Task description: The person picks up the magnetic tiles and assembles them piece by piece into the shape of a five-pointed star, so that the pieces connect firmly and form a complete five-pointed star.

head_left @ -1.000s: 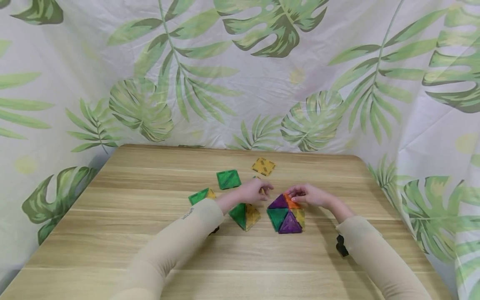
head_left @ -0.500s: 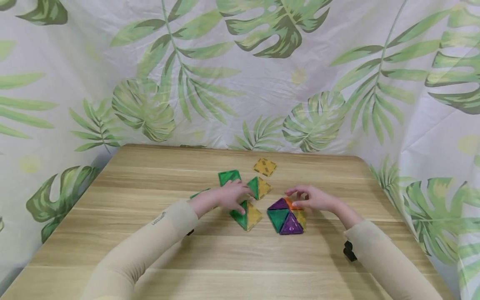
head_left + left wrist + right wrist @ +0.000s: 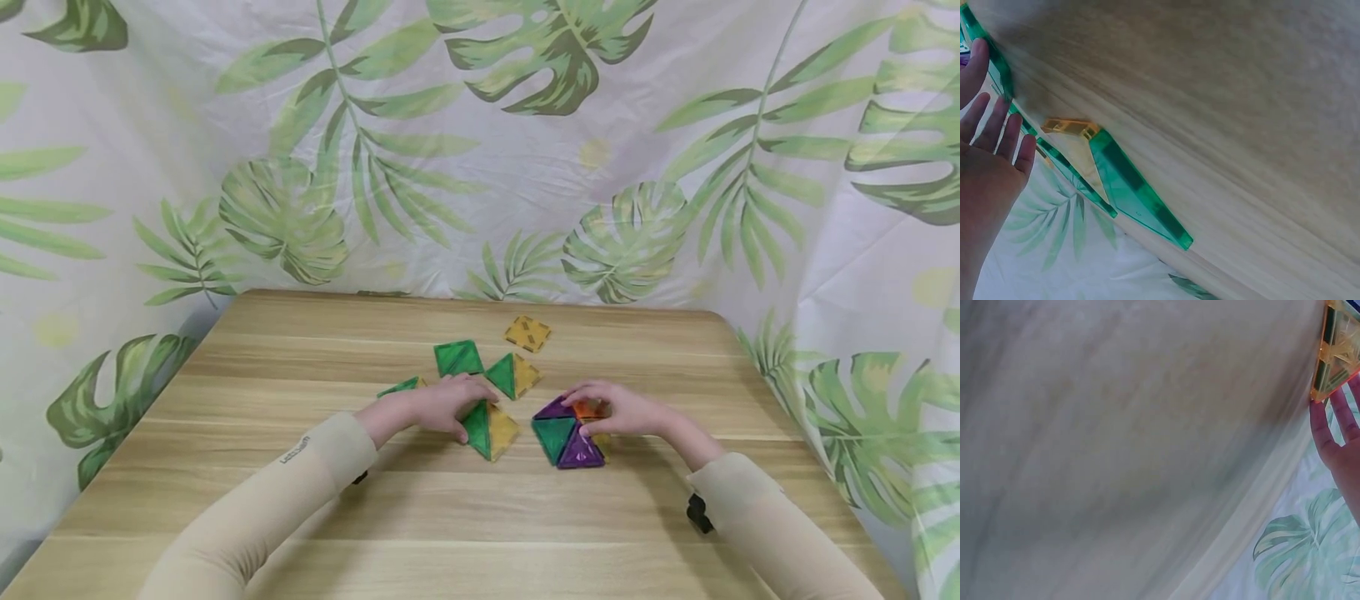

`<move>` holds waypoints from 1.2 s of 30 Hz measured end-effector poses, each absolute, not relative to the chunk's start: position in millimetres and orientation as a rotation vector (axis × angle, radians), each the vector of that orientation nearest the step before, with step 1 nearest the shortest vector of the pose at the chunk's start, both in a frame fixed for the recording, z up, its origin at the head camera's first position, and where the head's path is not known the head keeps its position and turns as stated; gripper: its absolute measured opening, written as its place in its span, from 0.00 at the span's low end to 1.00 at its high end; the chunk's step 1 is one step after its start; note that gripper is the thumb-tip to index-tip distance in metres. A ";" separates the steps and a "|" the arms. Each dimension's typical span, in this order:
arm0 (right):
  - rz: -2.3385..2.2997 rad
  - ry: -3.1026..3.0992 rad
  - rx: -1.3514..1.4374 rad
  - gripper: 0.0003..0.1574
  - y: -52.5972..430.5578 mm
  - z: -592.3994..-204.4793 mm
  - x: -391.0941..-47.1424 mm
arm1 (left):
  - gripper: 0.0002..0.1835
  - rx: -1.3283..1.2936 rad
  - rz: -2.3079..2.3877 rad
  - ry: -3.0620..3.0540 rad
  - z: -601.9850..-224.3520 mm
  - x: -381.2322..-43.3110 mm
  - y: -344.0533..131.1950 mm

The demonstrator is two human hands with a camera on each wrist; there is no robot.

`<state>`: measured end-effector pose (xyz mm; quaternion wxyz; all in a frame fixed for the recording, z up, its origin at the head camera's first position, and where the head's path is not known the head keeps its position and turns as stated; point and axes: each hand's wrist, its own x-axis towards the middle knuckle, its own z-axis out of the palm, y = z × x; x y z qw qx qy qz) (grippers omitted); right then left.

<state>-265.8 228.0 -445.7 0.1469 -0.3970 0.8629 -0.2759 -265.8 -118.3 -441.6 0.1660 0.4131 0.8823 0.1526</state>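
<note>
My left hand [image 3: 446, 406] reaches over the left edge of a green and yellow pair of magnetic tiles [image 3: 501, 433], thumb in front and fingers behind. In the left wrist view, that hand's fingers [image 3: 1007, 134] look mostly straight beside green tiles; contact is hard to tell. My right hand [image 3: 626, 410] arches over a cluster of triangular magnetic tiles [image 3: 556, 437] in purple, green, orange and yellow, holding it between thumb and fingers. The right hand partly covers its orange and yellow tiles. In the right wrist view, fingertips meet the cluster's orange-yellow edge [image 3: 1321, 369].
Behind lie a green square of tiles [image 3: 458, 358], another green and yellow pair [image 3: 504, 377] and a yellow square [image 3: 528, 333]. One more green tile [image 3: 399, 387] shows beyond the left wrist. A leaf-print cloth [image 3: 405, 167] hangs behind the wooden table [image 3: 480, 517].
My left hand has moved left and toward me, from beside the cluster to the near green and yellow pair. My right hand has shifted left, farther over the cluster.
</note>
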 end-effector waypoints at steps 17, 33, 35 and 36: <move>-0.797 2.511 -1.132 0.33 193.4 -451.4 -257.0 | 0.20 1.025 0.865 2.486 -442.6 -276.7 -148.0; -0.730 2.520 -1.278 0.32 144.1 -445.8 -239.9 | 0.12 0.802 1.203 2.466 -416.0 -288.1 -169.9; -0.747 2.519 -1.241 0.33 141.4 -443.8 -241.0 | 0.13 0.788 1.217 2.456 -411.3 -287.5 -167.0; -0.772 2.522 -1.216 0.32 140.5 -442.4 -242.4 | 0.13 0.786 1.224 2.449 -409.2 -286.8 -165.1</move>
